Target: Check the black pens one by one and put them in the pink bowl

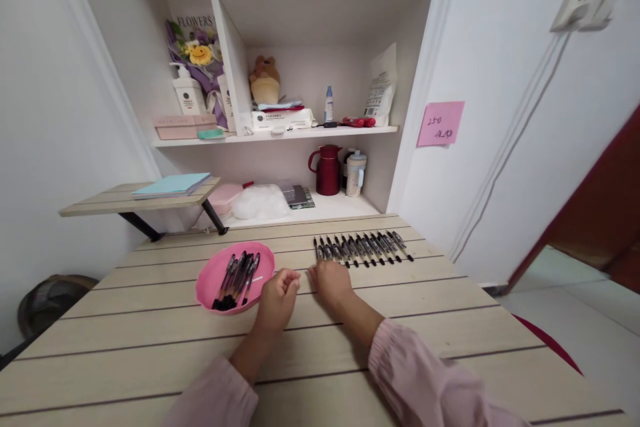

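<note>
A pink bowl [213,277] on the wooden table [150,333] holds several black pens [237,280]. To its right, a row of several black pens [363,248] lies side by side on the table. My left hand [277,300] rests just right of the bowl with its fingers curled in; what it holds, if anything, I cannot make out. My right hand [331,282] lies at the left end of the row, fingers curled down at the nearest pen; its fingertips are hidden.
Behind the table stands a white shelf unit [320,133] with a red jug [327,170], bottles, a plush toy and boxes. A small side shelf [100,203] at left carries a blue notebook [173,184]. A pink sticky note [440,123] hangs on the right wall.
</note>
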